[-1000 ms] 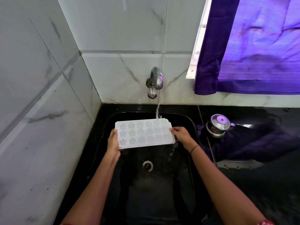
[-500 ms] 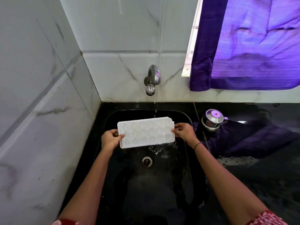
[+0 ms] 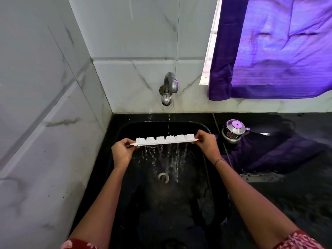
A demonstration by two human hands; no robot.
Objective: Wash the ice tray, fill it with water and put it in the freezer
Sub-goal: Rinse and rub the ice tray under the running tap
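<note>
A white plastic ice tray (image 3: 164,140) hangs over the black sink (image 3: 125,130), tipped on edge so its cup bottoms face up and away from me. Water streams out of it into the basin toward the drain (image 3: 163,177). My left hand (image 3: 123,152) grips the tray's left end and my right hand (image 3: 206,143) grips its right end. The metal tap (image 3: 168,88) on the tiled wall lets only a thin trickle fall behind the tray.
White marble tile walls stand to the left and behind. A black counter (image 3: 296,194) runs to the right, with a small steel lidded pot (image 3: 233,131) near the sink. A purple curtain (image 3: 278,51) hangs over the window.
The tray was held flat under the tap, open side up; both hands have now tipped it over, and its water pours into the sink. The tap's stream has thinned to a trickle.
</note>
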